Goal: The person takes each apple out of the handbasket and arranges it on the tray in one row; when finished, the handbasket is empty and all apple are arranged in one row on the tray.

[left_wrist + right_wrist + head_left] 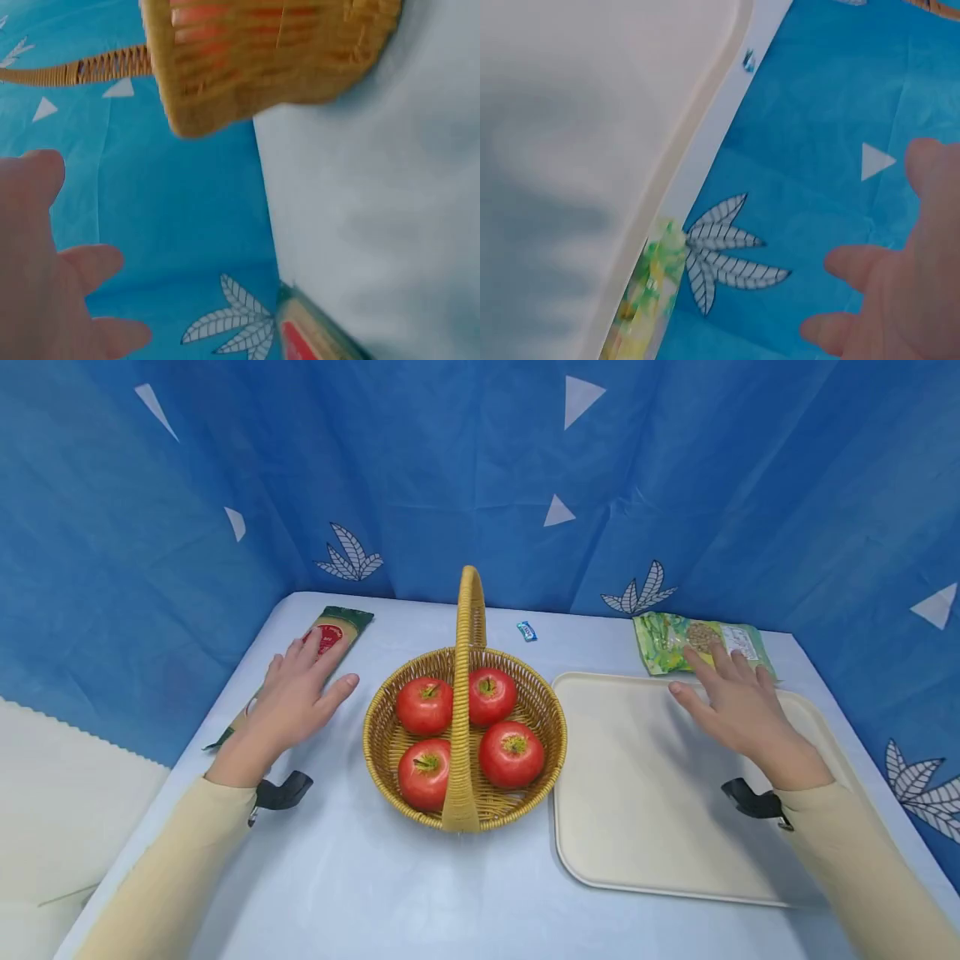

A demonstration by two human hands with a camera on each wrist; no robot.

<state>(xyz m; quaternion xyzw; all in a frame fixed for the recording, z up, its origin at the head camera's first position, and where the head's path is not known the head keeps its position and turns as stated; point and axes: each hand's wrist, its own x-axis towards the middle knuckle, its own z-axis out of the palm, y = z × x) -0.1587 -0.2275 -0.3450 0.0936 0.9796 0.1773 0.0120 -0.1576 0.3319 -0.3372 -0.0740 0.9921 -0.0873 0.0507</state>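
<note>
A yellow-brown wicker basket (pixel 375 760) with a tall arched handle stands mid-table and holds several red apples (pixel 512 754). To its left my left hand (pixel 294 695) hovers with spread fingers, holding nothing. Partly hidden beneath that hand in the head view lies a long green and tan packet (pixel 343 625) with a red label. My right hand (pixel 738 706), also spread and holding nothing, is above the cream tray (pixel 637 810). Just beyond its fingertips is a green and yellow bag (pixel 660 643) with a picture of beans or nuts on it.
A small blue wrapped packet (pixel 527 631) lies behind the basket on the white tabletop (pixel 465 893). Blue cloth (pixel 480 468) with white triangles and leaf prints hangs at the back and sides. The tray's left rim sits close to the basket.
</note>
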